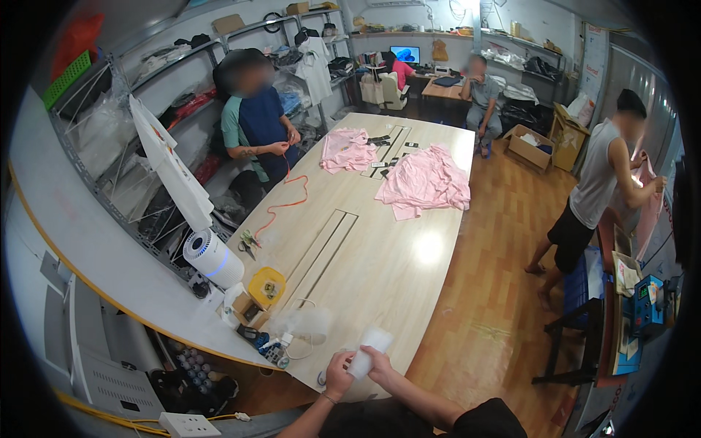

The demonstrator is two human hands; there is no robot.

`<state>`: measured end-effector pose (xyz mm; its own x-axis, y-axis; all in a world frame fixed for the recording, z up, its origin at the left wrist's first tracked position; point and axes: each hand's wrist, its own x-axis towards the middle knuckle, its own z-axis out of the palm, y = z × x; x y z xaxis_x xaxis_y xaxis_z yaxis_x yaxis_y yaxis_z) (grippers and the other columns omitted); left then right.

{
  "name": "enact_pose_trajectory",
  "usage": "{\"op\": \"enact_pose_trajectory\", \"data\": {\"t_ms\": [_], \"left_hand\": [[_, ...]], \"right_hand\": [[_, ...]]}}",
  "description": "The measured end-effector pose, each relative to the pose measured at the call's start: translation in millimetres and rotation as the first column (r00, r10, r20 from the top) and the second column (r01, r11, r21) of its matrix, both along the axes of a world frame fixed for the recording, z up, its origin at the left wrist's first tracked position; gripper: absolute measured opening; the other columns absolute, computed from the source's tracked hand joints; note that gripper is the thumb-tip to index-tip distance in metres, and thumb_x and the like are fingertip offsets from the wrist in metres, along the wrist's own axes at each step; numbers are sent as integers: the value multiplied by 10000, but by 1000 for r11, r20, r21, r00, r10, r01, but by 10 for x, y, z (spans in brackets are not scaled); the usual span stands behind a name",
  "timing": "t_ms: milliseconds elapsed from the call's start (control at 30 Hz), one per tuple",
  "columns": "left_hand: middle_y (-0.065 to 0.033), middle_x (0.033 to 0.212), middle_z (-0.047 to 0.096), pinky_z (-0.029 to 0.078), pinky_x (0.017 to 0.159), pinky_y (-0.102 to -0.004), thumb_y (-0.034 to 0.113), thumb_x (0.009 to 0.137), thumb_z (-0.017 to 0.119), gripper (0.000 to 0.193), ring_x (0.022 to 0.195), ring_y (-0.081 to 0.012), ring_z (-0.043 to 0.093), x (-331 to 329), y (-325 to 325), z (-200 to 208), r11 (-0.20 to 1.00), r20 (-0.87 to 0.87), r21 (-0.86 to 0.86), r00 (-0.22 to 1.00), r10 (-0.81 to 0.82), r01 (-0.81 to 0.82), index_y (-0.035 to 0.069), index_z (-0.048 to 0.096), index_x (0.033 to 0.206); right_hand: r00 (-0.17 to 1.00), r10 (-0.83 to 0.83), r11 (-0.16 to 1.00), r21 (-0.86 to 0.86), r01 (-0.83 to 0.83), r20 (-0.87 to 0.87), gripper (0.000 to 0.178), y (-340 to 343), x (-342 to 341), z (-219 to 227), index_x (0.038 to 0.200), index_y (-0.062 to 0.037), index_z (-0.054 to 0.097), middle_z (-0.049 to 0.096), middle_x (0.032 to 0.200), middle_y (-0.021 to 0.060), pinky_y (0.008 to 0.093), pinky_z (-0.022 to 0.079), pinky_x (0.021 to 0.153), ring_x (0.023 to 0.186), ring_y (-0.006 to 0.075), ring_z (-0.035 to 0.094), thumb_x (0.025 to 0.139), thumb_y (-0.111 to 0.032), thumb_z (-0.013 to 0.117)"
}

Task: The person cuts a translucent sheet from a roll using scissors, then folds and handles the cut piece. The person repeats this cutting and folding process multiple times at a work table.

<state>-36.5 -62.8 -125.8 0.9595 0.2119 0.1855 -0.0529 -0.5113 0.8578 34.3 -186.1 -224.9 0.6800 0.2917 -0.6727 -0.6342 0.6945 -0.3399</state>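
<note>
A folded, whitish, slightly see-through sheet or flat pouch (374, 343) is held over the near end of the long table (380, 292). My left hand (339, 377) is closed on its left edge, and my right hand (377, 365) pinches its right side. Its exact kind cannot be made out. Just left of my hands lie a clear plastic roll or bag (312, 321) and a white charger (287, 339) with its cable. Close by stands a yellow basket (266, 287) with small items inside. Scissors (247, 245) rest farther up the table's left edge.
Pink garments (427, 179) and small black tags (380, 140) lie at the table's far end. A person (255, 131) at the left holds an orange ribbon (281, 203). Another person (599, 182) stands by a heat press (646, 299) at the right. A white air purifier (212, 257) stands left.
</note>
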Motion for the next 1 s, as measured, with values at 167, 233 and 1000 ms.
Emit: {"op": "enact_pose_trajectory", "data": {"t_ms": [167, 233, 1000], "left_hand": [[-125, 1186, 750, 609, 793, -354, 124, 898, 799, 384, 953, -244, 758, -17, 19, -94, 991, -90, -130, 996, 13, -24, 58, 745, 1272], [-129, 1175, 755, 607, 798, -356, 123, 896, 796, 386, 947, -254, 758, -17, 37, -145, 989, -77, -138, 996, 33, -44, 57, 751, 1273], [-139, 1086, 748, 599, 881, -397, 93, 885, 756, 384, 1029, -282, 723, -18, 2, 76, 996, 163, 6, 982, 91, -93, 16, 717, 1260]], "right_hand": [[996, -16, 999, 42, 12, 90, 366, -44, 13, 361, 1254, 1, 568, 664, 1118, 126, 465, 635, 877, 1005, 289, 704, 948, -27, 767], [990, 15, 1000, 22, -18, 142, 373, -42, 13, 413, 1259, -19, 566, 663, 1122, 114, 445, 630, 858, 1006, 280, 704, 953, -49, 778], [969, 115, 992, 28, -124, 221, 442, -47, -111, 794, 1302, -56, 562, 679, 1162, 95, 452, 598, 915, 1100, 258, 689, 943, -76, 819]]}}
